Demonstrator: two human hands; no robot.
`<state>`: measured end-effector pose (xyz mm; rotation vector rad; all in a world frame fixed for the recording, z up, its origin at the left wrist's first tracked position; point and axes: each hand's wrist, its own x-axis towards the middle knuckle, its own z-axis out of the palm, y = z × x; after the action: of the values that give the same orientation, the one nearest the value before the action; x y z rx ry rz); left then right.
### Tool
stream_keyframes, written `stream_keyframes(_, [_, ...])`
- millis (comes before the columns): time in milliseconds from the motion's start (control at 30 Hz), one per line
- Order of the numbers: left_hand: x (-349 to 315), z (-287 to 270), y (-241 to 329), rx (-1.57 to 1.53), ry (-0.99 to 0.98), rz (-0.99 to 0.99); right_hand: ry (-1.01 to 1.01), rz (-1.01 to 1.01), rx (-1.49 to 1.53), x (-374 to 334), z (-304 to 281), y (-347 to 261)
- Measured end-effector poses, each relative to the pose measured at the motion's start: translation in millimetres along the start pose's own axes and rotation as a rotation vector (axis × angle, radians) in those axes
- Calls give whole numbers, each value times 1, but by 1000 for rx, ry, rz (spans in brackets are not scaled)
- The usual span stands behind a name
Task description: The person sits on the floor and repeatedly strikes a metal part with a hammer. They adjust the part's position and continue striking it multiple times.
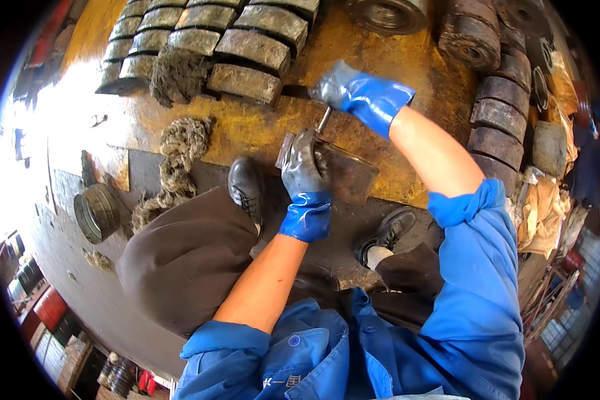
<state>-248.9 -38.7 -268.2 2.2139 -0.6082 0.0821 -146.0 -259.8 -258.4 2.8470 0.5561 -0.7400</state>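
Observation:
My right hand (337, 87), in a blue rubber glove with a grey, dirty palm, is closed in a fist above the yellow-stained floor. A thin shiny metal rod (324, 121) runs from under that fist down to the fingertips of my left hand (305, 165). The left hand wears a matching glove, and its fingers are curled closed; what they hold is hidden. Beneath and beside it lies a dark flat metal block (347, 172), partly covered by the glove. A dark strip (297, 91) shows just left of the right fist, too unclear to name.
Rows of curved metal blocks (253, 50) stand at the far left, with a fibre clump (179, 75) against them. Tangled fibre waste (183, 150) and a metal ring (97, 212) lie left. Round metal parts (499, 120) line the right. My shoes (245, 187) flank the work.

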Motion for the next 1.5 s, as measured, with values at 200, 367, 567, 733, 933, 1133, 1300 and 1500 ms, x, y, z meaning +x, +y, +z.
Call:
stream_keyframes(200, [5,-8,5,-23,40,15,-63,49,141,-12,31,19])
stream_keyframes(367, [4,-6,2,-13,51,2,-24,-150,-152,-69,15,23])
stream_keyframes(567, [3,-4,1,-35,49,6,-67,126,338,-64,-6,-1])
stream_keyframes(733, [4,-1,3,-29,83,65,-229,152,298,-81,18,5])
stream_keyframes(933, [0,-2,-4,-20,64,32,-338,93,54,-143,2,26])
stream_keyframes(1133, [-2,4,7,-51,53,29,749,548,994,-266,115,-1])
stream_keyframes(1300, [-1,10,2,18,99,101,856,920,1969,-344,67,-39])
stream_keyframes(1500, [31,27,43,230,-169,-17,1051,1208,1694,-390,-44,-112])
